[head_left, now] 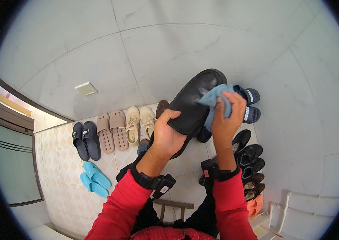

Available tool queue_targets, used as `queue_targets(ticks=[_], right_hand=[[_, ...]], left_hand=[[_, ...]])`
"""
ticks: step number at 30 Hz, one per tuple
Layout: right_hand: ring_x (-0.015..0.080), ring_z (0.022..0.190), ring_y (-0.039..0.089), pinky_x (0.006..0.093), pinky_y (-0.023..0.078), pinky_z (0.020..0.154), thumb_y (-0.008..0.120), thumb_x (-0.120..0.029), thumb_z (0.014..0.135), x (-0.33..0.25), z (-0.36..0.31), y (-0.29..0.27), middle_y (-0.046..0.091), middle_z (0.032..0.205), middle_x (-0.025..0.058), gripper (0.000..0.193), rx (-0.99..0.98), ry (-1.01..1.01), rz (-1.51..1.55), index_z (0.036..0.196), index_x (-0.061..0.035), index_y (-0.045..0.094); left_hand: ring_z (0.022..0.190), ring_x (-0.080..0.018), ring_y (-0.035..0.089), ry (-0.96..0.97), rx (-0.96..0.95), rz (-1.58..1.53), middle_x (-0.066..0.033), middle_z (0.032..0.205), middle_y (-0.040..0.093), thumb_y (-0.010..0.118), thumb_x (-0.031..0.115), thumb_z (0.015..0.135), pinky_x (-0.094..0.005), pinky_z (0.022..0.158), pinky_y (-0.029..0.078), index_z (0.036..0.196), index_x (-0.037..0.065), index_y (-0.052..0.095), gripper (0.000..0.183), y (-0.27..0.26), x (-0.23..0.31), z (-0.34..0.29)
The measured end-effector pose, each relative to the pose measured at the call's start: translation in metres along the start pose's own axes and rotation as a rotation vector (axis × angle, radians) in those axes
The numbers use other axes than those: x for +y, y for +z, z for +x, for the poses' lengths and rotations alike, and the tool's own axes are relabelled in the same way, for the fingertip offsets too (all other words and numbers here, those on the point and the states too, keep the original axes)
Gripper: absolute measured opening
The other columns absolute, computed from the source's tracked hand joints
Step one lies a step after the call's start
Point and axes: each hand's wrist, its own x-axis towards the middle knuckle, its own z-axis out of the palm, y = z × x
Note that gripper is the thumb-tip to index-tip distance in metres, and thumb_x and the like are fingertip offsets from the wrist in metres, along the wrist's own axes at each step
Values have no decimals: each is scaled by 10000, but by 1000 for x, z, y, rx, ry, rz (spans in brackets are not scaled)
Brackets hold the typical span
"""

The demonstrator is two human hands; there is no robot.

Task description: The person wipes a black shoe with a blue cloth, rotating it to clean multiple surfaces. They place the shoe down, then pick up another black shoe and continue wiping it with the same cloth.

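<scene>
Head view: black shoe point(191, 102) in the left hand point(169, 134), blue cloth point(218, 98) against it in the right hand point(231, 114)

The black shoe is held up between the two hands, its toe slanting up and away from the left fingers. The left hand is clamped on its open end, thumb flat on the upper; its other fingers are mostly hidden behind the shoe. The right fingers and thumb are pinched together on the bunched blue cloth, which lies against the upper near the toe.

Just right of the right fingers, by the wall point(177, 52), is a pair of dark slippers point(252, 105). Below those fingers, toward the person, follow black shoes point(251, 154), brown shoes point(253, 192) and orange slippers point(255, 206).

Left of the left fingers, a row on the tiled floor point(63, 168) runs outward: cream lace-up shoes point(132, 127), pinkish-beige slippers point(105, 136) and navy slippers point(91, 142). Bright blue slippers point(94, 180) lie lower left of that hand.

Above and well left of the left fingers, a white plate point(86, 89) sits on the wall; farther left stands a glass door point(11, 156).
</scene>
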Motion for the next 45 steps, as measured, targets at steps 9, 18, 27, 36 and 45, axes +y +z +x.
queue_targets(ticks=[9, 18, 27, 36, 45], right_hand=[[275, 896, 598, 352, 496, 779, 746, -38, 767, -25, -37, 12, 563, 1003, 120, 245, -236, -61, 143, 1001, -72, 680], [265, 973, 580, 350, 452, 895, 676, -39, 845, 1, -7, -2, 583, 1015, 116, 165, -75, 2, -43, 1010, -34, 670], [233, 931, 599, 321, 461, 868, 677, -64, 858, 23, 24, -30, 623, 990, 108, 158, -107, 216, -33, 1005, -7, 685], [249, 837, 626, 313, 491, 766, 740, -58, 783, 6, 18, -25, 629, 932, 108, 193, -476, 118, 52, 975, -55, 718], [211, 842, 622, 300, 495, 778, 760, -42, 738, -32, 15, -26, 640, 905, 73, 204, -881, 49, 284, 938, -58, 722]], left_hand=[[1079, -287, 611, 92, 49, -111, -137, 1171, 657, 495, 201, 863, -419, 1004, 444, 1187, -7, 590, 396, -19, 8, 9], [1096, -286, 612, 10, -17, -2, -149, 1221, 640, 492, 208, 881, -419, 1018, 439, 1245, -26, 559, 438, -10, -4, 3], [1060, -270, 591, 179, -116, 1205, -137, 1104, 635, 513, 129, 940, -340, 964, 422, 1145, 0, 620, 265, -9, -19, -15], [932, -372, 632, 157, -66, 1958, -230, 963, 669, 527, 297, 927, -442, 879, 472, 1115, 0, 635, 368, 6, -15, -20], [1104, -363, 589, 270, -439, 2218, -231, 1174, 622, 487, 179, 938, -472, 970, 428, 1214, 34, 583, 326, -26, -25, -11]])
